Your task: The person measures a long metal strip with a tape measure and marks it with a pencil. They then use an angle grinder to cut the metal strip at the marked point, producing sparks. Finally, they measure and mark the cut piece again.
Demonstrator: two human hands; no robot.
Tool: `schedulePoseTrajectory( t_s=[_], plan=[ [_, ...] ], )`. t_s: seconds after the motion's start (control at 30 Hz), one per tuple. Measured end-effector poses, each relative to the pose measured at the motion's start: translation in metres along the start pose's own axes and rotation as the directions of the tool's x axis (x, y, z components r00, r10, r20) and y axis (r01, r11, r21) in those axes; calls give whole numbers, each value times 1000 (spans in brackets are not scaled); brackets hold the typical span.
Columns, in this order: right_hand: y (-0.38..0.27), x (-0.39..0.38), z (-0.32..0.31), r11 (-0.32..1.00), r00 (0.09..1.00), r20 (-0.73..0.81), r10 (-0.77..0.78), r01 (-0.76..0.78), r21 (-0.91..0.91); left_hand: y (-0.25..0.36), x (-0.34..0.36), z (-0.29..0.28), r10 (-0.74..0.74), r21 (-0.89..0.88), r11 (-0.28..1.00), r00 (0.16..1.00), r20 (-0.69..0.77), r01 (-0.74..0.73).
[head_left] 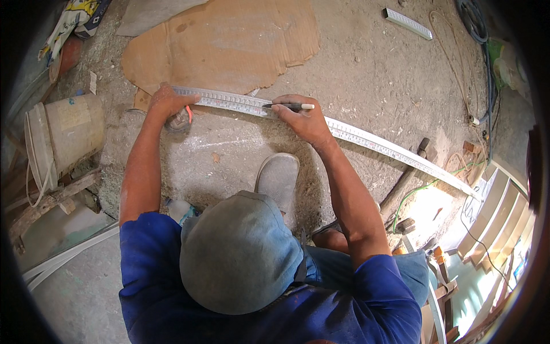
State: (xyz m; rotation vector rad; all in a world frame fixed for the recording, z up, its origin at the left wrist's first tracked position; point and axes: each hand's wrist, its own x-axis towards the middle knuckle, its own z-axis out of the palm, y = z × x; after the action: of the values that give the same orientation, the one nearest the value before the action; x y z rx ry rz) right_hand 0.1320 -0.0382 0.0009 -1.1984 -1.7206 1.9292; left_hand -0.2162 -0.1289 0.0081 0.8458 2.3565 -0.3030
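Observation:
A long pale metal strip (401, 155) runs from my left hand down to the far right, with the printed blade of a tape measure (240, 105) lying along it. My left hand (166, 103) closes around the strip's left end, its thumb on the tape blade. The tape case (180, 120), grey with an orange-red part, sits just below that hand and is partly hidden. Between the fingers of my right hand (302, 120) is a black marker pen (293, 106) with a white end. Its tip points left and touches or nearly touches the tape; which, I cannot tell.
A torn cardboard sheet (223, 43) lies beyond the strip. At the left stands a dirty white bucket (71, 126). A short metal piece (408, 23) is at the back right, near ropes and a blue hose (488, 86). A hammer (409, 172) lies under the strip.

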Motion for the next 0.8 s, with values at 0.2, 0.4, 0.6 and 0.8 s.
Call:
schedulePoseTrajectory(
  t_s=[0.2, 0.4, 0.6, 0.8],
  plan=[
    [2, 0, 0, 1000, 1000, 0, 0, 0, 17, 0, -1, -2, 10, -12, 1000, 1000, 20, -10],
    [5, 1, 1, 1000, 1000, -6, 2, -2, 6, -2, 0, 1, 6, -1, 1000, 1000, 11, -6],
    [3, 1, 1, 1000, 1000, 2, 8, -9, 10, -1, 1, 0, 3, -6, 1000, 1000, 14, -3],
    [0, 0, 1, 999, 999, 11, 36, -36, -4, 0, 1, 0, -5, 6, 1000, 1000, 11, 5]
  ],
)
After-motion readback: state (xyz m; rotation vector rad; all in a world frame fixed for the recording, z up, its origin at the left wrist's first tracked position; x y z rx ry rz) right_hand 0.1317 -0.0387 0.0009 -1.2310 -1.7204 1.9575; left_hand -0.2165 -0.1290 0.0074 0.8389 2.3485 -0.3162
